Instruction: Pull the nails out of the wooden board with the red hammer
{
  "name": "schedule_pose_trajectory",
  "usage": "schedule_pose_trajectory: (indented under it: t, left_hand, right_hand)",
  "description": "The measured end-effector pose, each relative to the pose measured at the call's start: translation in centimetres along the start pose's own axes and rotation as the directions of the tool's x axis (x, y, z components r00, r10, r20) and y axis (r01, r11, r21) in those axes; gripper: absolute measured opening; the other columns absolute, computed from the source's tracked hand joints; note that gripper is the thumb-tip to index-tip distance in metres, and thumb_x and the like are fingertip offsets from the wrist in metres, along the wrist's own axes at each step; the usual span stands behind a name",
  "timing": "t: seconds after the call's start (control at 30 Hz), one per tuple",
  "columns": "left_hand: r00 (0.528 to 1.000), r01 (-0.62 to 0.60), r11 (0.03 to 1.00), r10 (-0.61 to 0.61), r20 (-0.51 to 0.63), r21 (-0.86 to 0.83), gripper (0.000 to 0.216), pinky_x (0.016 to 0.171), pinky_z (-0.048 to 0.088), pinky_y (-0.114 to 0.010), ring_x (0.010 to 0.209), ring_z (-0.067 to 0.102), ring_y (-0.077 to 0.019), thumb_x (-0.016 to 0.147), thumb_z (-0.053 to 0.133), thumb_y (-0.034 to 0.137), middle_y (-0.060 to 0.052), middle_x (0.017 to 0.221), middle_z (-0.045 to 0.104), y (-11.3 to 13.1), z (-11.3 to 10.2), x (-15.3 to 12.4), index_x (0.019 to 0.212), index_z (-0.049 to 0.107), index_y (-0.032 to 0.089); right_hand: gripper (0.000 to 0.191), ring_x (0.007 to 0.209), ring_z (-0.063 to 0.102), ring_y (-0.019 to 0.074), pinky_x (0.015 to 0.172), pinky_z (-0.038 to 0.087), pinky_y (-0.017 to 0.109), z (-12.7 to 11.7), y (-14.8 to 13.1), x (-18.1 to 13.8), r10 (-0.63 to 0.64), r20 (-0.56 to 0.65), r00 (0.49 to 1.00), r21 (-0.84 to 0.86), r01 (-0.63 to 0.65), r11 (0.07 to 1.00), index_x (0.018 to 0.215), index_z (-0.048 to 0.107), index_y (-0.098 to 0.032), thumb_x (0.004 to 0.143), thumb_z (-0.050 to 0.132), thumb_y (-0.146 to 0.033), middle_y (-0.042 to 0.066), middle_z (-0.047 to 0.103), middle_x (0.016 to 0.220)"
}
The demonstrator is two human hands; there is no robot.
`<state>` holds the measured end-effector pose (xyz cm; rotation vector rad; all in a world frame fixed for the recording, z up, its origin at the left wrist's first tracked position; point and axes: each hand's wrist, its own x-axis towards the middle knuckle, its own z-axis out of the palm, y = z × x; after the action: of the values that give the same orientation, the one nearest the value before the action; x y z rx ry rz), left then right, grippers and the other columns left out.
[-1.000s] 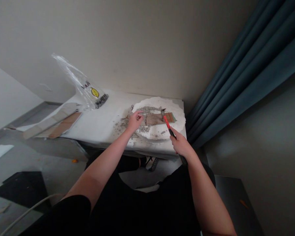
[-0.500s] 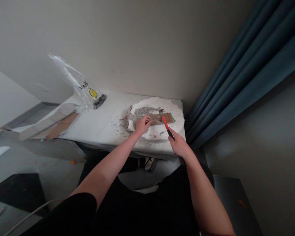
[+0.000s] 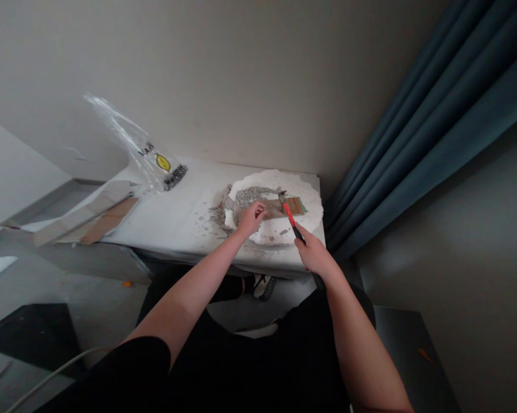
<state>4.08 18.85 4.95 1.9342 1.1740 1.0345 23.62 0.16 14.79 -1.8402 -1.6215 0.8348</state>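
Note:
My right hand [image 3: 313,255] grips the black and red handle of a small hammer [image 3: 289,214], whose metal head rests over a brown cardboard piece [image 3: 284,206] on a round white slab [image 3: 296,221]. Grey rubble [image 3: 249,195] lies at the slab's far left. My left hand [image 3: 250,218] hovers over the slab's left part with its fingers curled in a pinch; whatever it holds is too small to make out.
The slab lies on a white-covered table [image 3: 176,215] against a beige wall. A clear plastic bag [image 3: 148,152] stands at the table's back left, beside cardboard strips [image 3: 90,221]. A dark blue curtain [image 3: 422,120] hangs at right. Sneakers [image 3: 264,285] sit under the table.
My left hand drew back from the rubble toward the slab's middle and closed into a pinch. The hammer barely shifted.

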Motion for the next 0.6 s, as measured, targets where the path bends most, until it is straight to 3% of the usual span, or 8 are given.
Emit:
schedule_pose_trajectory:
  t: [0.6]
  left_hand:
    - [0.998, -0.053, 0.998, 0.054, -0.024, 0.019, 0.017, 0.083, 0.056, -0.032, 0.082, 0.070, -0.0180, 0.091, 0.064, 0.018, -0.003, 0.090, 0.073, -1.1, 0.4, 0.2, 0.108, 0.063, 0.020]
  right_hand:
    - [0.064, 0.135, 0.059, 0.0316, 0.110, 0.047, 0.047, 0.2, 0.1, 0.2, -0.011, -0.012, 1.000, -0.010, 0.011, 1.000, 0.163, 0.041, -0.018, 0.100, 0.048, -0.023, 0.015, 0.061, 0.148]
